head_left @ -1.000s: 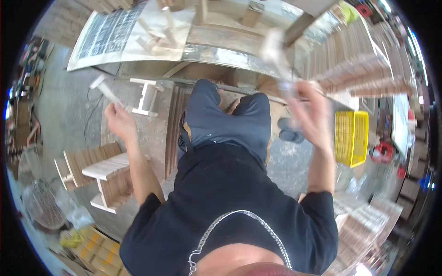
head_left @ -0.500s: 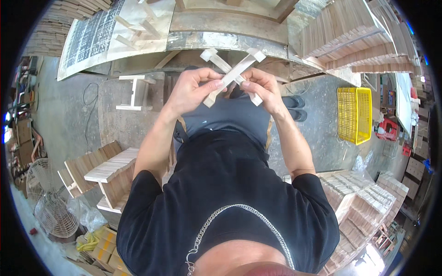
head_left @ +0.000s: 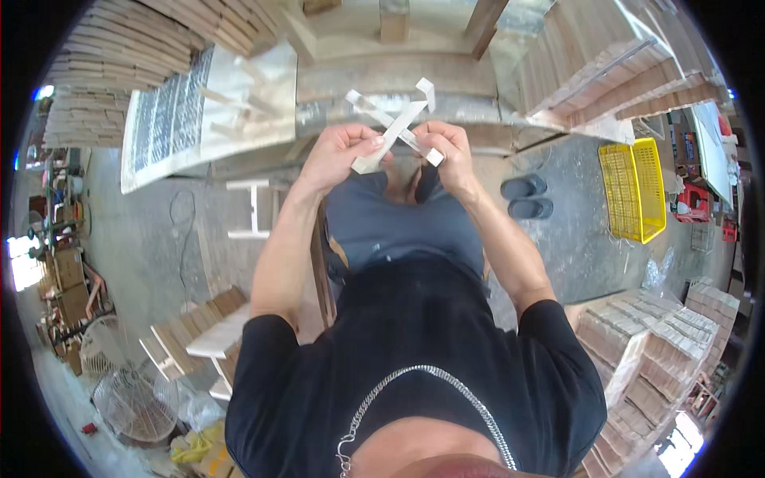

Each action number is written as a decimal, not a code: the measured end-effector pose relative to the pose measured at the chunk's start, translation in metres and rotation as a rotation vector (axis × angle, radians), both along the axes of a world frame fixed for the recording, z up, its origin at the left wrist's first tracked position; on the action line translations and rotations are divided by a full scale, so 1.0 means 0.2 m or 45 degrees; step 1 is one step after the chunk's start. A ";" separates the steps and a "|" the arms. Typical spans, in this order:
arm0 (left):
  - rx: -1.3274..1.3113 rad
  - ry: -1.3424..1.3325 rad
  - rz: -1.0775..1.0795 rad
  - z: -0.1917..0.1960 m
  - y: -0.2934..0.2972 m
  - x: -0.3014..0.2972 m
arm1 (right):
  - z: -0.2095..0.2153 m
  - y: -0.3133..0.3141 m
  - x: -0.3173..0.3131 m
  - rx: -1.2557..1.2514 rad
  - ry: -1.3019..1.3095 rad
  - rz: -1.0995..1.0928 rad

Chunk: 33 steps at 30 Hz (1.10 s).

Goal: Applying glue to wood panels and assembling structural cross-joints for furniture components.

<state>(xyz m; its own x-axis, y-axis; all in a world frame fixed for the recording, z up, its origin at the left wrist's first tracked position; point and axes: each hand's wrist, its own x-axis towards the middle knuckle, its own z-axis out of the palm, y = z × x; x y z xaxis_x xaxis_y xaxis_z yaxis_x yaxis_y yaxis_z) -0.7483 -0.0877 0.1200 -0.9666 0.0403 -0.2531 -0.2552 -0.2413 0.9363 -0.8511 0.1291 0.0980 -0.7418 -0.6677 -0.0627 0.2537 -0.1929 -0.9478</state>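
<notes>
pale, squared wooden bars [head_left: 391,137] cross in an x. left hand [head_left: 335,158] and right hand [head_left: 454,159] have them in a pinching grip; fingers [head_left: 441,131] hide some edges.

Two hands [head_left: 333,159] [head_left: 454,159], two held sticks [head_left: 394,135] [head_left: 368,109], two slippers [head_left: 523,187] [head_left: 531,209].

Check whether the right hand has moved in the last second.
Yes: the right hand has moved left, away from the yellow basket; the gap between them is clearly wider now.
</notes>
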 end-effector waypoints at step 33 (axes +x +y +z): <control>-1.440 0.454 0.493 0.03 -0.35 -0.95 | -0.04 0.74 0.15 0.832 0.751 -0.637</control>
<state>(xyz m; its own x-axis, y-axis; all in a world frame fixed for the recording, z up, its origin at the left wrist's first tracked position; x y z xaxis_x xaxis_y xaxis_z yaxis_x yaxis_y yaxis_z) -0.9374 -0.1578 0.1251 -0.8883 -0.3315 0.3180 -0.0367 0.7412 0.6703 -0.8216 0.2772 0.0905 -0.9577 -0.2377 0.1621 -0.2569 0.4529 -0.8538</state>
